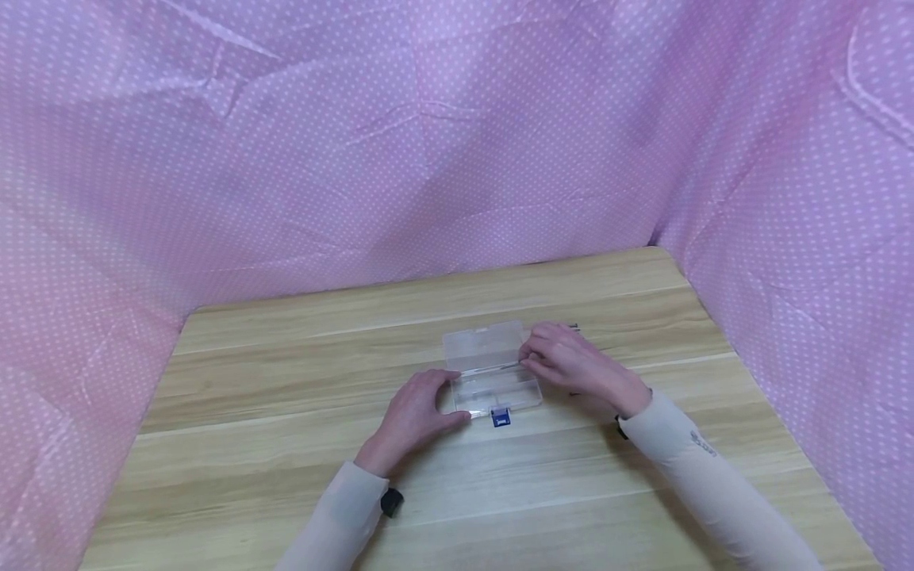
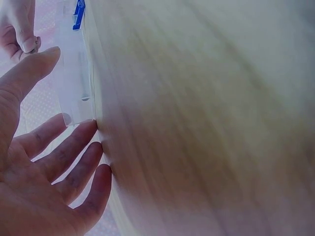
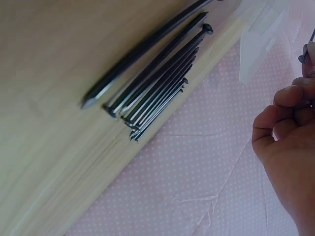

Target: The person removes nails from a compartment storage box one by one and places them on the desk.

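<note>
A clear plastic box (image 1: pixel 517 392) lies on the table with its lid (image 1: pixel 481 347) folded back and a blue latch (image 1: pixel 501 418) at the front. My left hand (image 1: pixel 414 408) is at the box's left end, thumb by the front corner and fingertips by the back one. In the left wrist view its fingers are spread and relaxed, with fingertips at the box's edge. Over the right end of the hinge line, my right hand (image 1: pixel 567 361) pinches a nail (image 3: pixel 302 58) between thumb and fingers. Most of that nail is hidden or out of frame in the right wrist view.
Several dark nails (image 3: pixel 157 83) of differing sizes lie side by side on the wooden table (image 1: pixel 286 444), to the right of the box and mostly behind my right arm in the head view. Pink dotted cloth (image 1: pixel 357 159) hangs around the table's back and sides.
</note>
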A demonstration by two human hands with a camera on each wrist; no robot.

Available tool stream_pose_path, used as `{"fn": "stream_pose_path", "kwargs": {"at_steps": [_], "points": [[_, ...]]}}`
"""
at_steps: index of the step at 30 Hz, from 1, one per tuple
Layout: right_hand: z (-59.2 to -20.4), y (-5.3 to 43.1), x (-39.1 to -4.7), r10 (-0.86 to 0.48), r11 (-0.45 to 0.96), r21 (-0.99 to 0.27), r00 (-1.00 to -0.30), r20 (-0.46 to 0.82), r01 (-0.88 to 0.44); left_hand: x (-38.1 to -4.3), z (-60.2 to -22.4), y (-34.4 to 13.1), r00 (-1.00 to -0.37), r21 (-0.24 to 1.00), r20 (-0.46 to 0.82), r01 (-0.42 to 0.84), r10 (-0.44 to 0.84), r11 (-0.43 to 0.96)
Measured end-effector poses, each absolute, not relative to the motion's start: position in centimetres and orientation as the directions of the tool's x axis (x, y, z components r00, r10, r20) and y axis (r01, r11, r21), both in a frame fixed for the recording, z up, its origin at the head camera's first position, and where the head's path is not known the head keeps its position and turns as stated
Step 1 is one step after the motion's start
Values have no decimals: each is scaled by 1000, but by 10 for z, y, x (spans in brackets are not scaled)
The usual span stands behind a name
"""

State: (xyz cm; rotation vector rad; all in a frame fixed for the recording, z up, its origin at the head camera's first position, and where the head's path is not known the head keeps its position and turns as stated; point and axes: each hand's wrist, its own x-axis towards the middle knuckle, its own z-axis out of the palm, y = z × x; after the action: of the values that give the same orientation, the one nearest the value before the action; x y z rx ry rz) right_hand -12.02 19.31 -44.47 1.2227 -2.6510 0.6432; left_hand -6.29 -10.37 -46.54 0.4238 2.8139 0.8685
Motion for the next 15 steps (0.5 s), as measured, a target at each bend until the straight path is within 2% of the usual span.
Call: {"fn": "stream_pose_path", "kwargs": {"at_steps": [15], "points": [[-450, 207, -121, -660, 577, -339, -669, 343, -743, -63, -466, -104, -946, 571, -75, 219, 316, 791]]}}
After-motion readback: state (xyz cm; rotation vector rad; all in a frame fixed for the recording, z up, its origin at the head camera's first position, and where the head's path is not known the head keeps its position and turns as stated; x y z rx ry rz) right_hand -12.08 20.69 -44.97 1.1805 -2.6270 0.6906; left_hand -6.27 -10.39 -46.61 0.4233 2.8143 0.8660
